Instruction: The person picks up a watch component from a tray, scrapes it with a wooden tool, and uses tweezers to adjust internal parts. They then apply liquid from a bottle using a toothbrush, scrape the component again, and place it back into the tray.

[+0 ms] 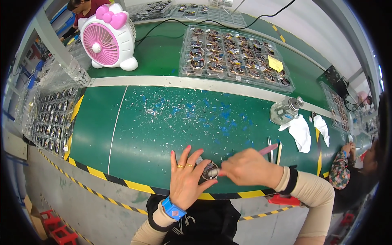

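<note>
My left hand (pixel 186 176) steadies a small round component (pixel 210 171) between thumb and fingers near the table's front edge. The part has a dark rim and a pale, shiny middle; its exact kind cannot be made out. The other fingers of this hand are spread over the green mat. My right hand (pixel 251 169) is closed round a slim pink-handled tool (pixel 268 148), whose handle sticks out behind the knuckles. That hand's fingertips meet the right side of the round component, and the working end of the tool is hidden there.
White and blue scraps (pixel 196 112) litter the green belt (pixel 94 122). Tweezers (pixel 270 150) and a thin stick (pixel 279 153) lie right, near a glass bottle (pixel 284 111) and white tissue (pixel 300 132). Behind are a component tray (pixel 237 77) and pink-white fan (pixel 100 43). Co-workers sit right and far left.
</note>
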The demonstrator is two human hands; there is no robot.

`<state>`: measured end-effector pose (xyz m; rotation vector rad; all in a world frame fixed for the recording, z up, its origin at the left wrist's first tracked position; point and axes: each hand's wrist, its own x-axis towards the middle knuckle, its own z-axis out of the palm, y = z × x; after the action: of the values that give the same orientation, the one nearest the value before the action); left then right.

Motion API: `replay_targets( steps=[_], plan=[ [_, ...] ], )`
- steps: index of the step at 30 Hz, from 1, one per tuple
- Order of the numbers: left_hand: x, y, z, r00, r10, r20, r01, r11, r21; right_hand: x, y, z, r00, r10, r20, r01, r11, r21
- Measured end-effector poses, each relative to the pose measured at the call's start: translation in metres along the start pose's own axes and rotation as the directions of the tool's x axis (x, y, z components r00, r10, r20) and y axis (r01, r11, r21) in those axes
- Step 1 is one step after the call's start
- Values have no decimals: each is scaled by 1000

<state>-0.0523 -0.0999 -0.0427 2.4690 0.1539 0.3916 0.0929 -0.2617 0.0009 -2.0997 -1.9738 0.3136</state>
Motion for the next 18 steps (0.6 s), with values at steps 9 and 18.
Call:
replay_targets(
  steps=[9, 18],
  plan=[
    [-3, 1, -1, 1000, 2, -5, -2, 1000, -3, -4, -10, 3, 1000, -2, 10, 3, 996, -85],
    [-3, 1, 2, 1000, 22, 9, -22, 1000, -21, 0, 7, -12, 998, -28, -60, 18, 988, -152]
  ],
)
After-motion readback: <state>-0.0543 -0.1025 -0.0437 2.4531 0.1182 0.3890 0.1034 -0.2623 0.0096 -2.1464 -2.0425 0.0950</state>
